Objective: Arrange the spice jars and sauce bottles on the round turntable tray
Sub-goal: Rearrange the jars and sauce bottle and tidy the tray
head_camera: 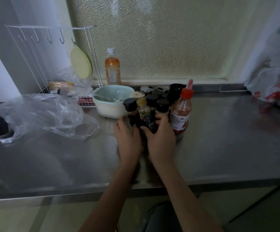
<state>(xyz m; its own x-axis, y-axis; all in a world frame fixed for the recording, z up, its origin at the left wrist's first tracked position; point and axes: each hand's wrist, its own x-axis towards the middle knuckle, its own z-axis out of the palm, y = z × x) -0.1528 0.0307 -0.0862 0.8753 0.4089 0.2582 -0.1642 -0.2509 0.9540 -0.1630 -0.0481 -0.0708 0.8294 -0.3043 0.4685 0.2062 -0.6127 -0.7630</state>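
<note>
Several spice jars with black caps [162,105] and dark sauce bottles stand bunched together on a clear round turntable tray [180,137], whose rim shows only at the right. A red chili sauce bottle [181,113] with a red nozzle stands at the tray's right edge. My left hand [127,136] wraps a dark bottle with a black cap [130,106] at the group's left front. My right hand [159,136] grips a dark bottle with a tan cap [144,109] beside it. Both hands hide the tray's front.
A white bowl with a mint lid [110,104] touches the group's left side. An orange drink bottle [112,69] stands at the back wall. A crumpled clear plastic bag [43,116] lies left, a red-and-white bag [276,87] far right. The steel counter edge [135,190] runs near me.
</note>
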